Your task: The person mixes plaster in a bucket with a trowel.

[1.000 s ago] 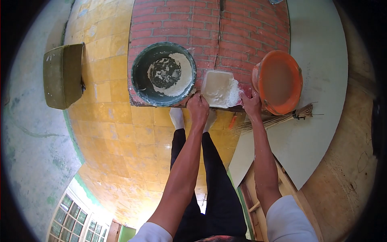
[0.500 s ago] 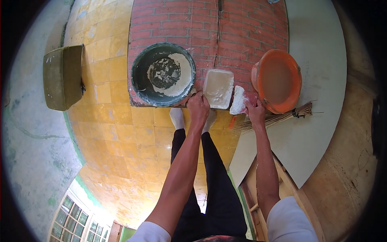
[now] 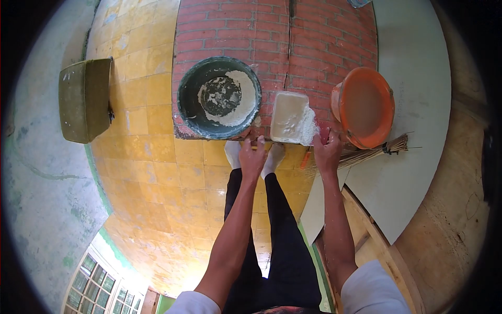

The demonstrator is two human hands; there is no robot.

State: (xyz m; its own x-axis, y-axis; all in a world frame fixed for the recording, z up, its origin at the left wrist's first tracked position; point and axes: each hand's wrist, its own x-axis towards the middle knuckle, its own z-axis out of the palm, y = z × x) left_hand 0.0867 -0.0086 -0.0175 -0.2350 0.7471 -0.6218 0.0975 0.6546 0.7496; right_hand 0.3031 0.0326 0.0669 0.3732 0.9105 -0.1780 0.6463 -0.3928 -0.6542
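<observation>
My right hand (image 3: 328, 152) grips a red scraper (image 3: 324, 131). White powder (image 3: 308, 128) heaped at its end lies over the right side of a rectangular white tub (image 3: 277, 139), which holds a pale, wet-looking mix. Just left of the tub and nearer to me, my left hand (image 3: 253, 157) has its fingers apart and nothing in them. Beyond it stands a dark round basin (image 3: 188, 112) with white powder around its bottom. An orange bucket (image 3: 341, 99) of cloudy liquid is to the right of the scraper.
Basin, tub and bucket rest on a brick-patterned red surface (image 3: 324, 31). A stick broom (image 3: 371, 154) lies below the bucket, partly across a large pale board (image 3: 413, 104). An olive box-like object (image 3: 83, 99) stands on the yellow tiles (image 3: 157, 172) at left.
The powder-loaded scraper has met the tub's right side, and powder now spreads into it. My left hand has come off the tub's near left corner toward me, its fingers opening.
</observation>
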